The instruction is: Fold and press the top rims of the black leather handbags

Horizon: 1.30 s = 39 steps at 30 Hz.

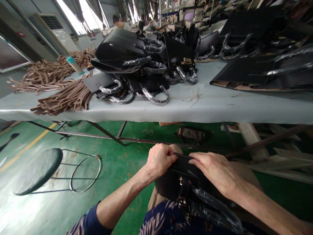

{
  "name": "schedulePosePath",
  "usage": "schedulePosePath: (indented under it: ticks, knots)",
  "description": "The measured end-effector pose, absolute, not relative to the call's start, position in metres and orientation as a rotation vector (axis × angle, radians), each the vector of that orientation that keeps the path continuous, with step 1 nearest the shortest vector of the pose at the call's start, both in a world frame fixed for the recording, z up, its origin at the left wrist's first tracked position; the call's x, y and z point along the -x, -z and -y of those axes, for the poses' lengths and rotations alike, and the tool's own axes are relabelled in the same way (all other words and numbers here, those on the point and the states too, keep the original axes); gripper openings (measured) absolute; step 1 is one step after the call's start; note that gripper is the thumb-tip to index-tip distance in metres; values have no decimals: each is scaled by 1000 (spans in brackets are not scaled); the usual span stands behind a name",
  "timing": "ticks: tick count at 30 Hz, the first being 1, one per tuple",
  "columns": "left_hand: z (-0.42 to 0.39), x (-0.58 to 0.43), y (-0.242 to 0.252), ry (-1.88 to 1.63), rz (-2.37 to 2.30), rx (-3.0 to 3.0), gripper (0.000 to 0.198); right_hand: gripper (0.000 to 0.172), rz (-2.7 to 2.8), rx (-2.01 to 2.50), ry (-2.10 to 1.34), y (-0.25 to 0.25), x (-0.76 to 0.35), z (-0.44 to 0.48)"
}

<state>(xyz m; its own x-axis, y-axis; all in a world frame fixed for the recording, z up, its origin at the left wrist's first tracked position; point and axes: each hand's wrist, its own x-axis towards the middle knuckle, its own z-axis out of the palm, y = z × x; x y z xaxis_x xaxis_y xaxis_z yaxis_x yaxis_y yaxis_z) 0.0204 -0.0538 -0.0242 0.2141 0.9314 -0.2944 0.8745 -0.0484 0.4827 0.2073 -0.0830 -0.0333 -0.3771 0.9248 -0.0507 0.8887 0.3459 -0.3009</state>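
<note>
Lower centre of the frame: a seated person steadies a black leather handbag [171, 182] on the lap, below the grey worktop [220, 104]. The left hand [160, 160] has its grip closed tight on the bag's top edge. The right hand [214, 169] lies fingers-flat across it; whether it clasps cannot be told. The work seems to be at the bag's mouth and calls for a steady hold. No brand or writing is legible.

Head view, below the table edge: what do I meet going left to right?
round stool → left hand → black handbag on the lap → right hand
</note>
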Motion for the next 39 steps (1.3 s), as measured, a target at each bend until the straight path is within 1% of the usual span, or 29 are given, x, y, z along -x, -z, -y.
schedulePosePath:
  ticks: [8, 11, 21, 25, 29, 32, 35, 39]
  knots:
    - [53, -15, 27, -162, -1663, -1929, 18, 18, 2615, 1587, -84, 34, -186, 85]
    - [53, -13, 29, -179, -1658, -1942, 18, 15, 2602, 1598, -24, 35, -182, 85]
    - [58, -10, 32, -203, -1651, -1974, 22, 22, 2581, 1460, -18, 43, -182, 81]
    - [58, -11, 31, -178, -1661, -1976, 22, 23, 2602, 1562, -71, 36, -179, 79]
    - [57, -12, 31, -142, -1666, -1976, 21, 22, 2647, 1678, -197, 30, -172, 73]
    - [57, -10, 30, -155, -1639, -1983, 19, 23, 2667, 1659, -262, 32, -170, 70]
    - [56, -3, 27, -201, -1493, -2032, 17, 24, 2653, 1622, -226, 35, -170, 71]
    - [57, 10, 17, -353, -1203, -2067, 35, 19, 2673, 1564, -114, 36, -171, 74]
